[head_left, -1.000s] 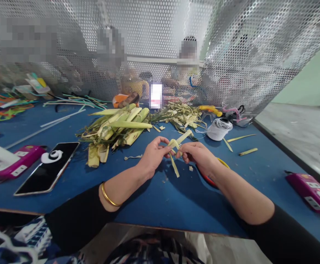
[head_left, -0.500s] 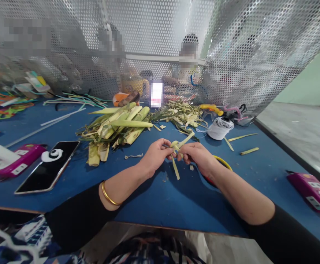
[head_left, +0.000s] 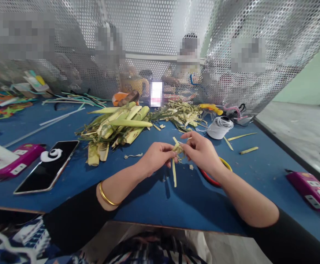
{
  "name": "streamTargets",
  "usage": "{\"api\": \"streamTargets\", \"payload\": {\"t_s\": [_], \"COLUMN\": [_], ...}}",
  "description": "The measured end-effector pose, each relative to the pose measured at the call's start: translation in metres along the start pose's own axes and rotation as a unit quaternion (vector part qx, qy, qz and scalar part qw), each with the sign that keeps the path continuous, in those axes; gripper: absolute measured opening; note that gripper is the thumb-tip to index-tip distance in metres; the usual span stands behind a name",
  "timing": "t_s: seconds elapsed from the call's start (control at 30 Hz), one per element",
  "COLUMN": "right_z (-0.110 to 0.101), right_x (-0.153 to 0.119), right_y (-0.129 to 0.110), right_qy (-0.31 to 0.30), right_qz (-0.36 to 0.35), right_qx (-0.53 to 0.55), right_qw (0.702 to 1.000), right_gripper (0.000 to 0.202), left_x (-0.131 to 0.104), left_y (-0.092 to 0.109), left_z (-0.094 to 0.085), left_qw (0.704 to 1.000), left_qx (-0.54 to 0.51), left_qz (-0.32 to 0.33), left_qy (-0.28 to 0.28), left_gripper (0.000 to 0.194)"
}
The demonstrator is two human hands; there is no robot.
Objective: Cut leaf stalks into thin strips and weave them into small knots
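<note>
Between my hands is a small folded piece of pale green corn husk strips [head_left: 174, 172], one end hanging down and another short end poking up. My left hand [head_left: 158, 156] pinches it from the left with thumb and fingers. From the right, my right hand [head_left: 201, 150] grips the folded part at its fingertips, the index finger raised and bent; its exact hold is partly hidden. Below my right wrist lies a red and yellow looped object [head_left: 211, 179], partly covered by the forearm. A pile of corn husks [head_left: 127, 124] lies beyond my left hand.
Shredded husk [head_left: 183, 113] lies at the back, near a white thread spool [head_left: 219, 128] and a yellow-handled tool [head_left: 211, 109]. A phone [head_left: 48, 167] and magenta power strip [head_left: 17, 161] are left; another power strip [head_left: 312, 190] is right. A perforated metal screen [head_left: 154, 29] stands behind.
My right hand has turned and lifted its fingers slightly. The husk piece has rotated, so its upper end, which slanted right, is now shorter and more upright, and the hanging end is straighter.
</note>
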State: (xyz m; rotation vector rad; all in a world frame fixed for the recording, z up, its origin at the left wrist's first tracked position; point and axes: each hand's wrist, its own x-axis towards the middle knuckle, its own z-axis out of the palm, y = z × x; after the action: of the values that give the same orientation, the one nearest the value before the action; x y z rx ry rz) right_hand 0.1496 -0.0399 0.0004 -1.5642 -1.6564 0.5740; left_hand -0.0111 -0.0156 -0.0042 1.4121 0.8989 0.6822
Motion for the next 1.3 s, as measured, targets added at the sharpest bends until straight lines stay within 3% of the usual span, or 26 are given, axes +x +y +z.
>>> {"api": "streamTargets", "payload": {"t_s": [0.3, 0.5, 0.63, 0.8, 0.9, 1.1, 1.3], "right_z": [-0.011, -0.006, 0.0, 0.004, 0.007, 0.006, 0.002], "right_x": [0.001, -0.002, -0.002, 0.0, 0.001, 0.001, 0.005], "right_y": [-0.001, -0.004, -0.002, 0.001, 0.004, 0.005, 0.007], "right_qy": [-0.059, 0.031, 0.071, 0.1, 0.086, 0.044, -0.02], "right_qz": [-0.008, -0.144, -0.083, -0.038, -0.042, -0.055, -0.064], "right_qx": [-0.091, -0.099, -0.15, -0.182, -0.173, -0.113, -0.242], "right_qw": [0.994, 0.984, 0.983, 0.977, 0.98, 0.991, 0.968], "right_gripper": [0.03, 0.026, 0.023, 0.022, 0.021, 0.02, 0.023], "left_x": [-0.004, -0.004, -0.004, -0.006, -0.008, -0.006, 0.002], "left_y": [-0.001, -0.007, -0.005, 0.003, 0.003, -0.005, 0.0], "left_z": [0.003, 0.002, -0.002, -0.002, 0.002, 0.006, -0.003], "left_qw": [0.998, 0.989, 0.977, 0.978, 0.979, 0.988, 0.997], "left_qx": [0.038, 0.09, 0.102, 0.058, 0.067, 0.112, 0.028], "left_qz": [-0.025, -0.019, -0.003, -0.03, -0.036, -0.041, -0.065], "left_qy": [-0.042, -0.119, -0.184, -0.198, -0.191, -0.095, -0.018], "left_gripper": [0.015, 0.016, 0.019, 0.025, 0.032, 0.03, 0.02]}}
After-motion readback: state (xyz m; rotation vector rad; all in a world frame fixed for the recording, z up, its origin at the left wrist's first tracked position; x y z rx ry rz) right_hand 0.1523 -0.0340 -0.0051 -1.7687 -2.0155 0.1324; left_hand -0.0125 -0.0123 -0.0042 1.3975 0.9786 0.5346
